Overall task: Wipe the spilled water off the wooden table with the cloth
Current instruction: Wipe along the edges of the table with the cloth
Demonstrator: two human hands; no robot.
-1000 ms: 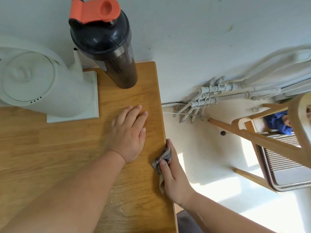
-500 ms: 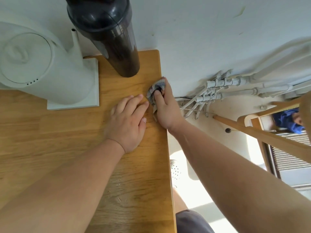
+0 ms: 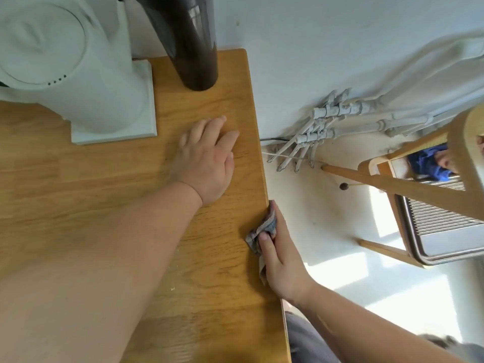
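Leftmost, a white kettle (image 3: 60, 69) sits on its square base (image 3: 115, 129) at the back of the wooden table (image 3: 91, 195), close to the white wall. Just right of it stands a dark bottle (image 3: 193, 53), upright, its top cut off by the frame. Its foot is near the table's back right corner and apart from the kettle's base.

Next, the left hand (image 3: 207, 163) lies palm down on the tabletop between the kettle's base and the table's right edge. Its fingers are straight and close together, pointing toward the wall, and it holds nothing. Its forearm crosses the table from the lower left.

Further right, at the table's right edge and about midway along it, is the cloth (image 3: 264, 227) — small, grey-patterned and crumpled, partly on the top and partly folded over the side. The right hand (image 3: 282, 260) grips it there: the thumb presses it onto the tabletop while the fingers curl down over the edge. The 2 hands are near each other but not touching. Whether any water lies on the wood, I cannot tell.

Beyond the table, white pipes (image 3: 330, 124) run low along the wall, and a wooden chair (image 3: 387, 180) stands at the far right, with a grey ribbed panel (image 3: 440, 218) seen behind its legs.
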